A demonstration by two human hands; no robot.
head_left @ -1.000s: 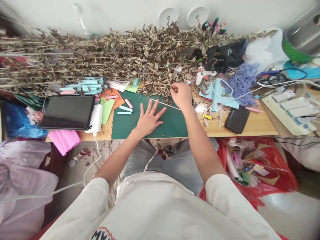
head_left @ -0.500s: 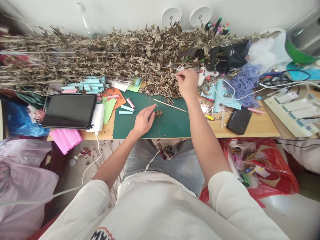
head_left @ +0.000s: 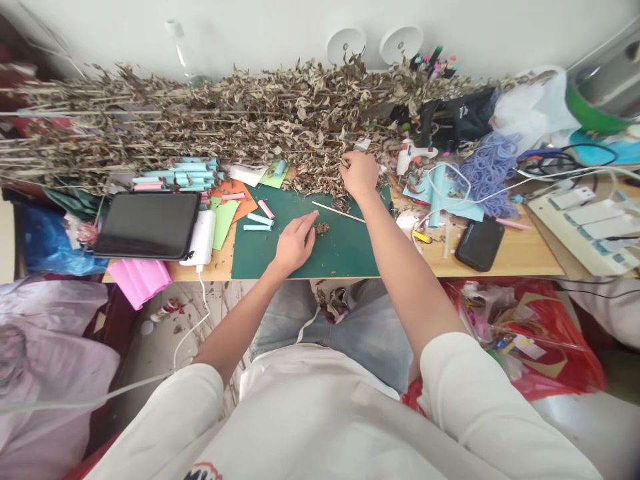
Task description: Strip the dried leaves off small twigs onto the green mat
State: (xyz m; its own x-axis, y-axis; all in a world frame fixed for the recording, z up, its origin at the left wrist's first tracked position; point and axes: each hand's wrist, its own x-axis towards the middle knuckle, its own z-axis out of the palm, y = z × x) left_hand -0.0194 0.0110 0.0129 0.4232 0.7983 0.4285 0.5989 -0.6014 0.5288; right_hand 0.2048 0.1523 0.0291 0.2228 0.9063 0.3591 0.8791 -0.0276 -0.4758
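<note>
My left hand [head_left: 296, 241] lies on the green cutting mat [head_left: 345, 257] with its fingers stretched out. Its fingertips are beside a small heap of crumbled dried leaves [head_left: 323, 229]. Further back, my right hand [head_left: 361, 175] reaches into the edge of a pile of loose dried leaves [head_left: 320, 180], its fingers curled and pinched on leaves there; the fingertips are partly hidden. A thin pale stick [head_left: 337, 211] lies on the mat between the two hands. Left of my left hand are two short blue paper tubes [head_left: 260, 219] and a pink one [head_left: 266, 209].
Long dried stalks [head_left: 200, 113] cover the back of the table. To the left are a black tablet [head_left: 147, 225], a white power bank [head_left: 201, 237] and stacked blue tubes [head_left: 183, 175]. A glue gun [head_left: 413, 155], purple yarn [head_left: 493, 170] and a black phone-like device [head_left: 480, 243] lie right.
My right hand has moved left and slightly down, onto the loose dried leaves. My left hand stays beside the small heap. The whole view has shifted slightly.
</note>
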